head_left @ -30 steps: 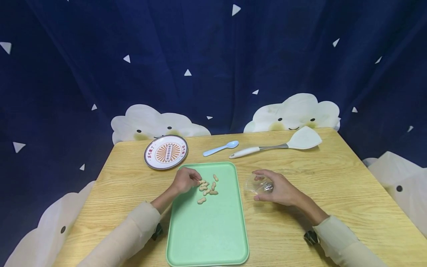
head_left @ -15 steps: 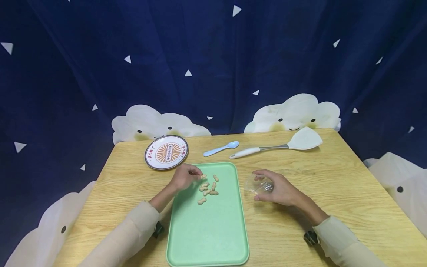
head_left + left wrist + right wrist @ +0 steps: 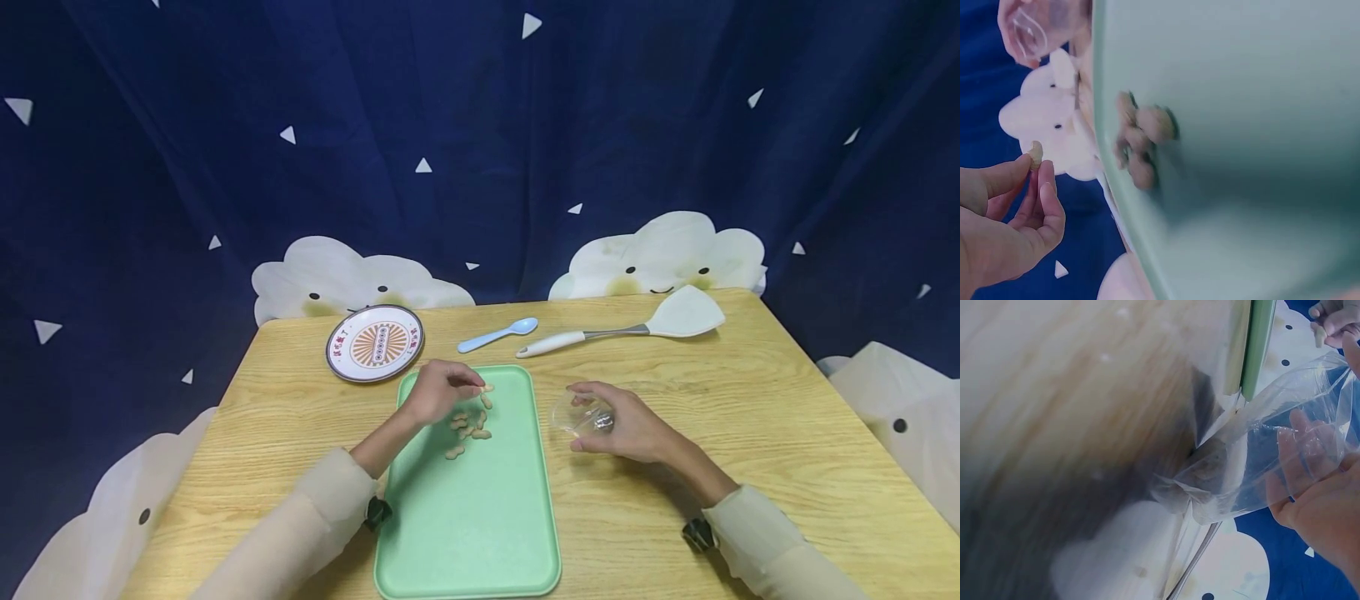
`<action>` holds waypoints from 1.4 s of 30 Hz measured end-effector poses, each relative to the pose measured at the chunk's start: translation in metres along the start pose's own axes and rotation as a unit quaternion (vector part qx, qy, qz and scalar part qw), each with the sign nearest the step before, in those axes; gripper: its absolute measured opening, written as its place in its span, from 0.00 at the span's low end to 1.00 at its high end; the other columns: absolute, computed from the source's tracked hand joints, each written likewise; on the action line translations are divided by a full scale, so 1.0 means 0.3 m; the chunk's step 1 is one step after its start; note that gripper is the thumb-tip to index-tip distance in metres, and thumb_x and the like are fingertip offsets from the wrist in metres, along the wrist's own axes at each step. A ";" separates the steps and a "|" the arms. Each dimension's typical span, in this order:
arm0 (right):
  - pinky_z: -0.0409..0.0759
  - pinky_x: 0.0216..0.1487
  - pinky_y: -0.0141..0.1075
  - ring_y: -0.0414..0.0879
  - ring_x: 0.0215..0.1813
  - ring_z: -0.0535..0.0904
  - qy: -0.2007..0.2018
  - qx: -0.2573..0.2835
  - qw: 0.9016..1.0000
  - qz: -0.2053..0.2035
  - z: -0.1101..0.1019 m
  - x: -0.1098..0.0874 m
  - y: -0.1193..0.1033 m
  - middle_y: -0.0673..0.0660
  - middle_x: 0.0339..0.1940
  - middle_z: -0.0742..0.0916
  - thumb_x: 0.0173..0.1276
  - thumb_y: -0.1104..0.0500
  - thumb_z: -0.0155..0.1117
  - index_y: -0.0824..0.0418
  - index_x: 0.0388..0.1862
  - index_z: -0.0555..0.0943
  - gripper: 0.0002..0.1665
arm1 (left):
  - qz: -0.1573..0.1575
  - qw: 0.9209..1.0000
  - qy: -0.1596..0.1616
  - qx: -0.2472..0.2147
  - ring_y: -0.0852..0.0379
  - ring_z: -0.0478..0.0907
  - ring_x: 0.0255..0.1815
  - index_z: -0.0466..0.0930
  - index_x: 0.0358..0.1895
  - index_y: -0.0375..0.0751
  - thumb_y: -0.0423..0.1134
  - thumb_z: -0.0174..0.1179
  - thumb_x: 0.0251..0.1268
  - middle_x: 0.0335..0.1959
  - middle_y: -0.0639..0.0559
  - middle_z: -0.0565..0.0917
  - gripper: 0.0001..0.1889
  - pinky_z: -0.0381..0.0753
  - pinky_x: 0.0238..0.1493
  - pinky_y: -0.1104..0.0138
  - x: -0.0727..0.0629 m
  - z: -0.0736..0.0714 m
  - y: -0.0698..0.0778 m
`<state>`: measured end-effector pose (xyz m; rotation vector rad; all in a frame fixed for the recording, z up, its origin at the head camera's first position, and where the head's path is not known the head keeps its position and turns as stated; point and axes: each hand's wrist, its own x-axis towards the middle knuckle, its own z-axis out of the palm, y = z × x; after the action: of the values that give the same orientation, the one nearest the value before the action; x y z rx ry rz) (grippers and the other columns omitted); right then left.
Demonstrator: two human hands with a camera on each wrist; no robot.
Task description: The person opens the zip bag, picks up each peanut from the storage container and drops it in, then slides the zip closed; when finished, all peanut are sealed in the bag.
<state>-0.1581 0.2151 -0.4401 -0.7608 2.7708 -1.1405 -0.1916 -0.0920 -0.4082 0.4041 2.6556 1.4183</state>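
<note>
My left hand [image 3: 438,393] is above the far part of the green tray [image 3: 472,521] and pinches a peanut [image 3: 1035,155] between thumb and fingertips. Several unshelled peanuts [image 3: 481,434] lie on the tray under and beside that hand. To the right of the tray, my right hand [image 3: 628,423] holds a clear plastic bag [image 3: 1235,469], with fingers and thumb curved round it and its mouth spread toward the tray. Through the film in the right wrist view some of the fingers show. Whether anything lies inside the bag, I cannot tell.
Behind the tray, a white plate [image 3: 375,343] with a red and orange print lies at the left. A light blue spoon [image 3: 497,334] and a white spatula [image 3: 621,327] lie along the far side of the wooden table [image 3: 757,417]. A dark blue curtain hangs behind.
My left hand has lifted the peanut away from the pile and carried it to the right. My right hand and the plastic bag stay where they were.
</note>
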 end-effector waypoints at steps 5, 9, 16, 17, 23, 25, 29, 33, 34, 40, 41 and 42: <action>0.71 0.59 0.55 0.52 0.57 0.78 0.002 0.000 1.000 0.002 0.000 0.000 -0.001 0.51 0.50 0.85 0.47 0.42 0.77 0.55 0.64 0.72 0.46 | 0.009 1.000 -0.019 -0.014 0.60 0.81 0.31 0.87 0.34 0.40 0.33 0.65 0.58 0.33 0.48 0.87 0.03 0.79 0.35 0.70 0.011 0.038 0.055; 0.71 0.59 0.55 0.53 0.56 0.78 0.001 -0.002 1.000 -0.002 0.000 -0.002 -0.001 0.52 0.50 0.85 0.47 0.42 0.76 0.57 0.64 0.71 0.46 | 0.013 0.999 -0.034 -0.030 0.62 0.81 0.31 0.87 0.35 0.41 0.34 0.65 0.58 0.34 0.48 0.87 0.04 0.79 0.34 0.71 0.019 0.076 0.089; 0.72 0.58 0.54 0.52 0.56 0.78 0.001 0.000 1.000 -0.003 0.002 -0.001 0.007 0.53 0.50 0.85 0.47 0.42 0.77 0.54 0.64 0.72 0.45 | 0.035 0.996 -0.064 -0.052 0.60 0.83 0.33 0.87 0.36 0.38 0.32 0.64 0.58 0.35 0.47 0.87 0.05 0.80 0.34 0.72 0.033 0.147 0.143; 0.72 0.57 0.54 0.52 0.56 0.78 0.000 -0.001 1.000 -0.003 0.003 -0.001 0.007 0.53 0.50 0.85 0.47 0.42 0.76 0.54 0.64 0.71 0.45 | 0.036 0.996 -0.067 -0.055 0.59 0.84 0.33 0.87 0.36 0.37 0.32 0.64 0.58 0.35 0.47 0.87 0.05 0.80 0.34 0.73 0.035 0.156 0.150; 0.73 0.56 0.54 0.52 0.56 0.78 0.000 -0.001 1.000 -0.002 0.001 -0.004 0.003 0.54 0.50 0.85 0.47 0.41 0.76 0.54 0.63 0.72 0.45 | 0.055 0.994 -0.078 -0.049 0.61 0.83 0.33 0.87 0.36 0.36 0.31 0.65 0.58 0.35 0.47 0.88 0.05 0.80 0.34 0.74 0.044 0.206 0.179; 0.73 0.56 0.54 0.51 0.56 0.78 0.002 -0.002 1.000 0.003 0.000 -0.005 0.001 0.53 0.51 0.85 0.46 0.40 0.77 0.53 0.63 0.72 0.45 | 0.057 0.994 -0.081 -0.045 0.62 0.83 0.30 0.87 0.35 0.36 0.31 0.65 0.58 0.34 0.47 0.88 0.04 0.79 0.32 0.75 0.045 0.222 0.184; 0.73 0.56 0.54 0.51 0.56 0.78 0.004 -0.007 1.000 0.005 -0.001 -0.005 -0.001 0.52 0.53 0.83 0.46 0.40 0.77 0.51 0.62 0.72 0.45 | 0.052 0.994 -0.086 -0.045 0.63 0.82 0.27 0.87 0.35 0.37 0.31 0.65 0.57 0.33 0.47 0.87 0.04 0.78 0.30 0.75 0.042 0.245 0.191; 0.74 0.56 0.55 0.52 0.56 0.78 0.005 -0.011 1.000 0.000 -0.001 -0.004 0.002 0.53 0.54 0.83 0.46 0.40 0.77 0.52 0.62 0.73 0.45 | 0.058 0.993 -0.093 -0.045 0.62 0.83 0.30 0.86 0.35 0.36 0.31 0.65 0.57 0.34 0.47 0.88 0.04 0.78 0.32 0.76 0.034 0.258 0.196; 0.74 0.56 0.55 0.52 0.56 0.78 0.004 -0.011 1.000 -0.001 -0.001 -0.004 0.002 0.53 0.54 0.83 0.46 0.40 0.76 0.52 0.62 0.73 0.45 | 0.060 0.993 -0.095 -0.043 0.61 0.84 0.30 0.86 0.35 0.36 0.31 0.65 0.57 0.34 0.47 0.88 0.04 0.78 0.32 0.76 0.033 0.258 0.197; 0.74 0.55 0.53 0.52 0.55 0.78 -0.002 -0.005 1.000 -0.004 -0.004 -0.006 0.003 0.52 0.51 0.84 0.47 0.40 0.76 0.54 0.63 0.72 0.45 | 0.056 0.994 -0.085 -0.035 0.60 0.84 0.34 0.87 0.35 0.40 0.32 0.65 0.58 0.34 0.49 0.88 0.04 0.79 0.36 0.74 0.036 0.218 0.193; 0.74 0.55 0.53 0.51 0.55 0.78 -0.003 -0.005 1.000 -0.004 -0.004 -0.006 0.003 0.52 0.50 0.84 0.47 0.41 0.76 0.54 0.63 0.72 0.45 | 0.055 0.995 -0.079 -0.036 0.60 0.83 0.34 0.87 0.36 0.41 0.33 0.64 0.59 0.35 0.49 0.88 0.04 0.80 0.36 0.74 0.040 0.206 0.188; 0.73 0.55 0.53 0.52 0.55 0.78 -0.002 -0.004 1.000 -0.004 -0.003 -0.006 0.002 0.52 0.50 0.85 0.47 0.41 0.76 0.55 0.63 0.72 0.46 | 0.054 0.995 -0.074 -0.037 0.60 0.83 0.34 0.87 0.36 0.40 0.33 0.64 0.59 0.35 0.48 0.88 0.04 0.80 0.36 0.74 0.043 0.193 0.182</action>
<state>-0.1571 0.2169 -0.4401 -0.7765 2.7731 -1.1278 -0.1815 -0.0131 -0.3951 0.6287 2.4901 1.4499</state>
